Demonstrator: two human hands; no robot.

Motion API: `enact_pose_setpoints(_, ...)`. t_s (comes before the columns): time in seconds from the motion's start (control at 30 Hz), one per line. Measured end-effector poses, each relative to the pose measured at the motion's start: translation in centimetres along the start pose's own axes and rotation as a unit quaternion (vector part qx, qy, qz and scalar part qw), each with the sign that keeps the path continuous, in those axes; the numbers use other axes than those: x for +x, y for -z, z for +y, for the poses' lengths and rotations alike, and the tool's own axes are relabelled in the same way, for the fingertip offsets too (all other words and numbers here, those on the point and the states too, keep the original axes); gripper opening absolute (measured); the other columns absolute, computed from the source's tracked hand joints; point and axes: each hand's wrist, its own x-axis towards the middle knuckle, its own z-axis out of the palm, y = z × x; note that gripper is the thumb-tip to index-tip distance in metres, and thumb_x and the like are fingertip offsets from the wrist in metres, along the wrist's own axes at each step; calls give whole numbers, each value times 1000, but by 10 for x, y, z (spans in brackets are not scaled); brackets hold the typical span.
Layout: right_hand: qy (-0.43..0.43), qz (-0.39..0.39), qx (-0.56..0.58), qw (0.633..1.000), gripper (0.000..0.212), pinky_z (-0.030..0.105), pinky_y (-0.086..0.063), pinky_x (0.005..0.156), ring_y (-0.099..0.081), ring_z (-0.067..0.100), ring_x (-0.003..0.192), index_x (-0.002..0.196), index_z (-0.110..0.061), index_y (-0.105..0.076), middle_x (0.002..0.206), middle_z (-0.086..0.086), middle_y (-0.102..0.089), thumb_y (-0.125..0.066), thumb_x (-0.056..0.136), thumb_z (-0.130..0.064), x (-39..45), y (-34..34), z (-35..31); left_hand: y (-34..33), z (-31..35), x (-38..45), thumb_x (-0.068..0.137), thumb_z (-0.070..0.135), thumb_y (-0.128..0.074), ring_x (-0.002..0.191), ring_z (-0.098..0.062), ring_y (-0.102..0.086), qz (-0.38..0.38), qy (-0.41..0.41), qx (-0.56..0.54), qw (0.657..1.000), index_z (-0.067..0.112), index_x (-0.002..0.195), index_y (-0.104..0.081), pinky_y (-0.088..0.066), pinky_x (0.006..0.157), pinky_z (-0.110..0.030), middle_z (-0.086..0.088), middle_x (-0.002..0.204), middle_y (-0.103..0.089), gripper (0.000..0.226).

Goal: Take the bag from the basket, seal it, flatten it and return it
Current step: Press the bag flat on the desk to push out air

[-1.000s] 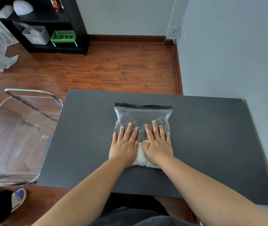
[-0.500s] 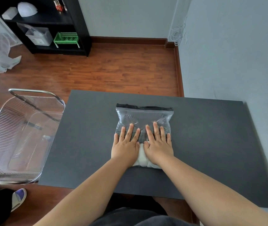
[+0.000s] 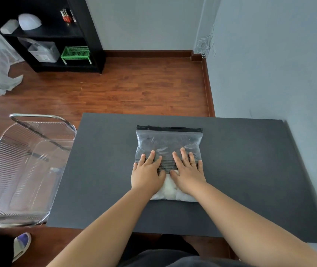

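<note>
Both palms lie flat and open, left hand [image 3: 147,175] and right hand [image 3: 187,173], pressing the clear zip-top plastic bag with a black seal strip [image 3: 168,140] on the dark grey table [image 3: 250,170]; soft, light, probably slippery, so best pinched at its edges.

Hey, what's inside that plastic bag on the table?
The bag holds something white at its near end. Both palms, left hand and right hand, cover much of it, so what it is stays unclear.
</note>
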Motion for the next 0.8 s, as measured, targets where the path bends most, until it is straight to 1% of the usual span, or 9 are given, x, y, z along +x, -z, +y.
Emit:
enact_pose_setpoints(0.1, -11, 25, 81, 996, 54, 55, 6, 117, 0, 25, 151, 151, -31, -28, 165, -1, -4, -36, 99, -41, -3, 18, -5, 8, 3, -1, 92, 32, -51, 140, -24, -29, 98, 12, -66, 993, 30, 140, -50, -35, 109, -35, 9, 152, -39, 48)
enact_pose_setpoints(0.17, -11, 124, 188, 974, 41, 54, -10, 119, -33, 25, 141, 135, -27, -55, 150, 3, -44, -40, 97, -29, -6, 29, -11, 9, 5, 0, 93, 27, -51, 141, -25, -27, 130, -19, -67, 989, 25, 140, -50, -31, 112, -37, 8, 151, -41, 47)
enact_pose_setpoints(0.23, -2, 221, 241, 945, 38, 48, -29, 114, -50, 20, 126, 125, -22, -62, 132, 2, -61, -42, 93, -20, -7, 35, -17, 6, 4, 5, 97, 25, -44, 147, -27, -15, 112, -40, -57, 991, 22, 145, -42, -16, 119, -40, 7, 157, -32, 49)
enact_pose_setpoints(0.3, -9, 246, 188, 951, 45, 47, -21, 118, -35, 24, 140, 138, -20, -50, 148, 6, -45, -43, 93, -20, -2, 30, -20, 0, 0, 12, 100, 30, -34, 149, -26, 2, 67, -46, -15, 997, 21, 152, -24, 0, 121, -42, 6, 163, -12, 54)
enact_pose_setpoints(0.37, -42, 188, 109, 975, 60, 50, 1, 120, -1, 29, 151, 154, -23, -16, 165, 6, -1, -37, 99, -32, 5, 16, -21, -6, -4, 20, 101, 39, -23, 148, -27, 15, 26, -45, 44, 998, 22, 154, -2, 7, 119, -45, 4, 163, 11, 60)
enact_pose_setpoints(0.47, -57, 146, 65, 986, 68, 48, 21, 113, 25, 24, 147, 152, -35, 16, 156, -3, 35, -26, 99, -47, 9, -8, -16, -12, -6, 29, 96, 52, -6, 144, -26, 27, 1, -53, 68, 996, 36, 146, 23, 10, 116, -48, 5, 154, 35, 60)
enact_pose_setpoints(0.57, -58, 152, 46, 986, 68, 46, 31, 108, 38, 20, 140, 147, -42, 25, 150, -8, 44, -19, 96, -55, 15, -18, -10, -13, -7, 35, 92, 57, 2, 143, -25, 29, -5, -76, 85, 993, 48, 137, 34, 17, 113, -48, 9, 148, 45, 56)
enact_pose_setpoints(0.67, -61, 140, 17, 988, 66, 42, 38, 102, 47, 18, 134, 145, -43, 28, 148, -9, 48, -12, 94, -58, 20, -17, -8, -10, -10, 43, 93, 55, 1, 146, -26, 24, 3, -80, 84, 993, 50, 136, 35, 18, 112, -46, 9, 151, 40, 55)
enact_pose_setpoints(0.8, -60, 142, 25, 988, 62, 40, 40, 100, 43, 18, 137, 146, -44, 26, 149, -10, 47, -10, 96, -56, 20, -16, -6, -6, -13, 50, 93, 54, 3, 147, -25, 20, 10, -80, 74, 994, 51, 136, 36, 13, 115, -46, 9, 155, 34, 54)
